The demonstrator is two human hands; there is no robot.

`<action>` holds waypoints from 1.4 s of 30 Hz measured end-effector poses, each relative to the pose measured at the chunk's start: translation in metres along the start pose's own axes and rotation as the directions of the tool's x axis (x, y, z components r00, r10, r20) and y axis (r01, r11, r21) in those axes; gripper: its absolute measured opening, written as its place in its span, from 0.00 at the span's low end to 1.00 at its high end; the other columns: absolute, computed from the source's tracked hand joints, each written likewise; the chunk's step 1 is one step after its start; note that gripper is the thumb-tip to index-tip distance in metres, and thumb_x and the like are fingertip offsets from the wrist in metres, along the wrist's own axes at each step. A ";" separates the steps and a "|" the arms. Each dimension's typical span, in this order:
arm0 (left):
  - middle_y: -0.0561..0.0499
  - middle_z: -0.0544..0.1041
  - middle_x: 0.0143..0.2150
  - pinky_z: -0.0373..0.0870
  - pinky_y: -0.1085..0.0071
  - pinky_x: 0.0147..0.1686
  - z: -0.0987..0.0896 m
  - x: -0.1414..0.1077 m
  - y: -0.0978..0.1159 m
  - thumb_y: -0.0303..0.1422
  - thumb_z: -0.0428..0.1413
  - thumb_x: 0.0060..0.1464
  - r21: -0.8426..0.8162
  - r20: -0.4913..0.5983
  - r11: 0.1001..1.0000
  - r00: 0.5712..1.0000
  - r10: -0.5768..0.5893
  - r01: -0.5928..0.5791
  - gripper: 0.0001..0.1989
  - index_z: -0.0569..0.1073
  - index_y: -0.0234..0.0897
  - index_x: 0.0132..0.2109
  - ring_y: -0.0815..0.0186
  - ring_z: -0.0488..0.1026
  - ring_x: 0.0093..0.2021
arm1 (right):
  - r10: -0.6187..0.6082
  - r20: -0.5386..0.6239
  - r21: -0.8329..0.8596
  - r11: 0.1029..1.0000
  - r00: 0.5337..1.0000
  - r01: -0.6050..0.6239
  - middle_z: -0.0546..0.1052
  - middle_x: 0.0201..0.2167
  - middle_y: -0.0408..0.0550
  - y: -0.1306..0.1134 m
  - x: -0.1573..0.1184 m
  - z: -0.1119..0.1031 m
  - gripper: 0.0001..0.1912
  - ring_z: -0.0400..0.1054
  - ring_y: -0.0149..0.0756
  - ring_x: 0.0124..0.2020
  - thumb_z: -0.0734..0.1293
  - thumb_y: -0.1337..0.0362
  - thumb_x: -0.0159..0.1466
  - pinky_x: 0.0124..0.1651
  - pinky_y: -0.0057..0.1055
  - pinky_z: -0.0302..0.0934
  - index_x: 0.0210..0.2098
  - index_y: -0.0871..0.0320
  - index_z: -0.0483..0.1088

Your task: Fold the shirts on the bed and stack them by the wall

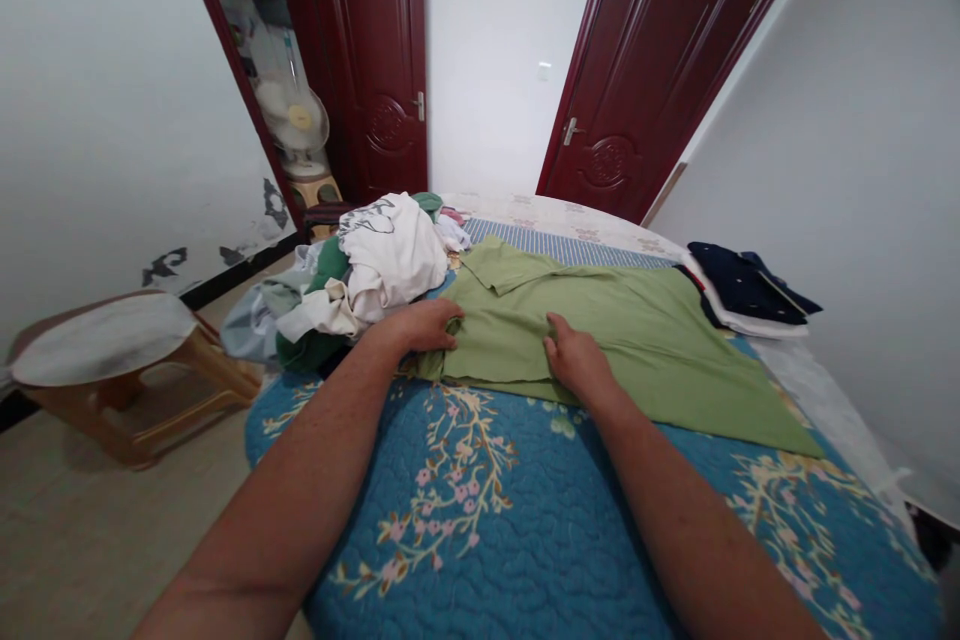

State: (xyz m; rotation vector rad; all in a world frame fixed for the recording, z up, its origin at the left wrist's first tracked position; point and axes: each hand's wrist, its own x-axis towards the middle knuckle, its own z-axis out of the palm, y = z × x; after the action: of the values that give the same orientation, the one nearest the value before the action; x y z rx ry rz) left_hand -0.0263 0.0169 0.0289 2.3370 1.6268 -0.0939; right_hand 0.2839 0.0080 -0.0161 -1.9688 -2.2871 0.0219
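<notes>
A light green garment (645, 330), long and wide at its right end, lies spread across the bed, with part of its left side folded over itself. My left hand (429, 327) is at the left end, its fingers curled round the cloth edge. Nearer the garment's middle, my right hand (581, 362) rests on the fabric beside a crease, thumb and index finger apart; the other fingers are mostly hidden. Close to my left hand, a heap of crumpled clothes has a white printed shirt (397, 255) on top.
A blue flowered quilt (465, 550) covers the bed. Folded dark and white clothes (750, 290) are stacked at the far right. On the left floor stands a stool (112, 340). A fan (296, 120) and two dark red doors (375, 40) are beyond.
</notes>
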 end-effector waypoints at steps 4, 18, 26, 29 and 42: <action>0.41 0.77 0.68 0.70 0.61 0.64 -0.002 -0.003 0.009 0.37 0.63 0.60 0.059 -0.078 0.998 0.997 -0.009 0.013 0.30 0.74 0.41 0.69 0.52 0.75 0.67 | 0.031 -0.091 -0.122 0.992 0.995 -0.042 0.82 0.46 0.64 -0.011 -0.010 -0.011 0.24 0.79 0.52 0.45 0.60 0.61 0.76 0.49 0.42 0.69 0.68 0.60 0.68; 0.32 0.61 0.79 0.55 0.45 0.75 0.073 0.029 0.077 0.40 0.44 0.74 0.104 -0.352 0.994 0.936 0.009 0.030 0.31 0.61 0.31 0.77 0.45 0.57 0.79 | -0.261 -0.019 0.040 0.964 0.965 0.261 0.55 0.81 0.57 -0.033 -0.004 0.029 0.37 0.45 0.50 0.81 0.52 0.43 0.79 0.79 0.60 0.38 0.79 0.58 0.56; 0.25 0.53 0.81 0.44 0.42 0.77 0.074 0.020 0.071 0.58 0.40 0.72 0.083 -0.322 0.978 0.934 -0.155 0.191 0.45 0.56 0.25 0.79 0.38 0.49 0.81 | -0.114 0.042 0.062 0.992 0.993 0.112 0.49 0.82 0.61 -0.017 0.000 0.025 0.44 0.40 0.55 0.82 0.51 0.38 0.77 0.79 0.66 0.33 0.81 0.62 0.50; 0.24 0.52 0.81 0.43 0.41 0.77 0.072 0.012 0.069 0.61 0.40 0.70 0.084 -0.328 0.971 0.926 -0.185 0.224 0.48 0.56 0.23 0.79 0.38 0.49 0.81 | -0.093 0.043 0.063 0.994 0.995 0.091 0.48 0.82 0.62 -0.014 0.000 0.026 0.45 0.39 0.54 0.82 0.51 0.38 0.77 0.79 0.65 0.31 0.81 0.63 0.49; 0.25 0.55 0.80 0.44 0.42 0.77 0.068 -0.026 0.049 0.61 0.43 0.68 0.105 -0.284 0.967 0.939 -0.195 0.233 0.49 0.58 0.23 0.78 0.38 0.48 0.82 | -0.021 0.030 -0.019 1.000 0.999 0.021 0.52 0.81 0.64 0.001 -0.006 0.026 0.43 0.44 0.53 0.81 0.52 0.40 0.78 0.78 0.65 0.38 0.81 0.64 0.49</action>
State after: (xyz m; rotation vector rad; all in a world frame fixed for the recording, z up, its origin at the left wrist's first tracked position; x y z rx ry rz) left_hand 0.0176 -0.0406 -0.0205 2.3468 2.0677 0.0756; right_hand 0.2829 0.0036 -0.0428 -1.9665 -2.3348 0.0267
